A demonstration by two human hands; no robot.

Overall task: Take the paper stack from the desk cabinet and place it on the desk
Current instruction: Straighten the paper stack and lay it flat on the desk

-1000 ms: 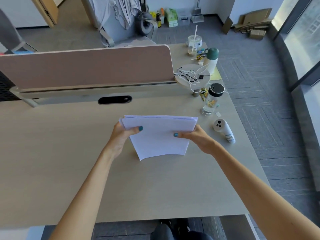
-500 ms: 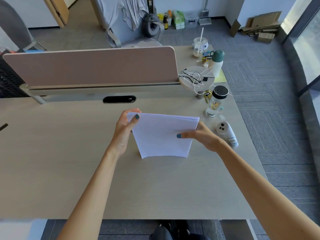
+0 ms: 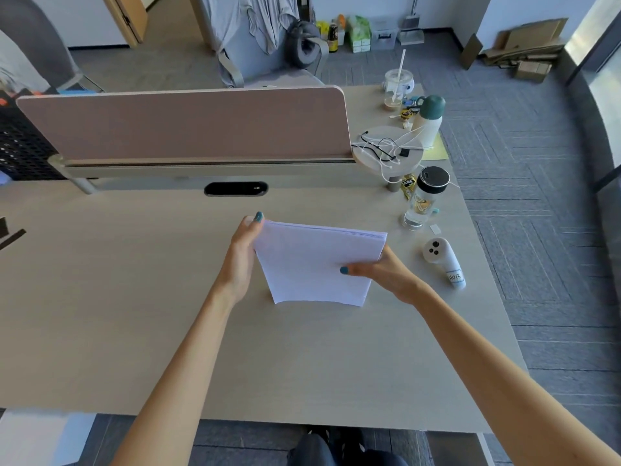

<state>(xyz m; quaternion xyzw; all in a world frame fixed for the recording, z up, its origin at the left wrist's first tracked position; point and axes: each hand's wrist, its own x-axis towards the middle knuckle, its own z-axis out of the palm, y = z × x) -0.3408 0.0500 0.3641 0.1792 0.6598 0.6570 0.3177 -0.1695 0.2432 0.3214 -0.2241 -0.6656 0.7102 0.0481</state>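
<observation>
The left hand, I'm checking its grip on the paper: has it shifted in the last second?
Yes. The left hand has slid from the paper stack's left edge up to its far left corner, toward the cable slot in the desk.

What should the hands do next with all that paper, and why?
Probably lay the paper stack flat on the desk and let go. Both the left hand and right hand hold it tilted, its near edge seemingly at the desk top, with bare surface beneath and nothing in the way.
</observation>
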